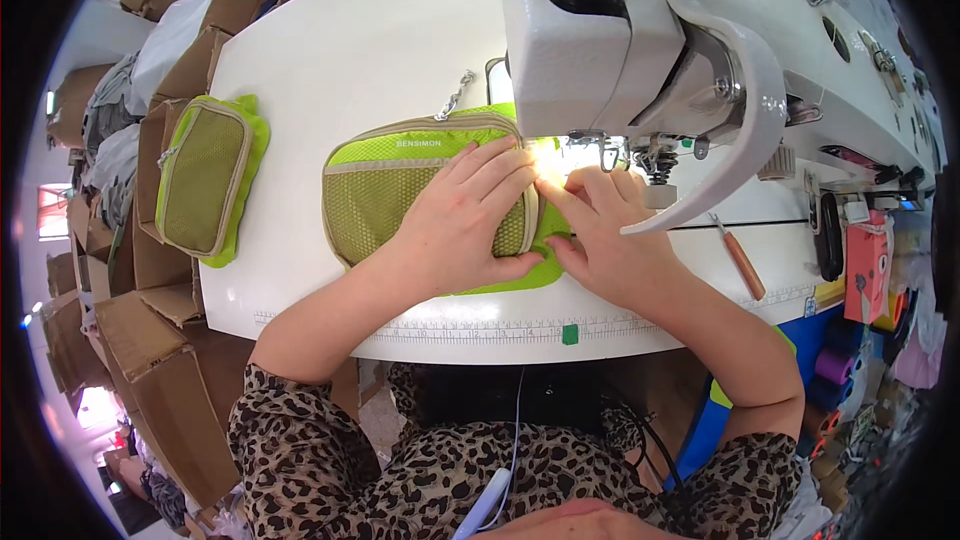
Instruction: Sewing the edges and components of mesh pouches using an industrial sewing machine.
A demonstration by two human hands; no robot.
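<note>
A lime-green zip pouch (370, 205) with an olive mesh front and beige trim lies on the white table, its right edge under the sewing machine head (590, 60). My left hand (450, 215) rests flat across the pouch front, fingers stretched toward the lit needle area and thumb spread out. To its right, my right hand (620, 240) has bent fingers and a thumb on the pouch's green right edge, gripping it close to the needle. Bright light washes out the spot between my fingertips. A metal zip pull (455, 95) sticks out beyond the pouch's top edge.
A similar green pouch (205, 180) lies at the table's left edge. A wooden-handled tool (743, 265) is right of my right hand. A printed ruler strip (480, 333) runs along the front edge. Cardboard boxes (150, 360) stand on the left, thread spools (835, 365) at right.
</note>
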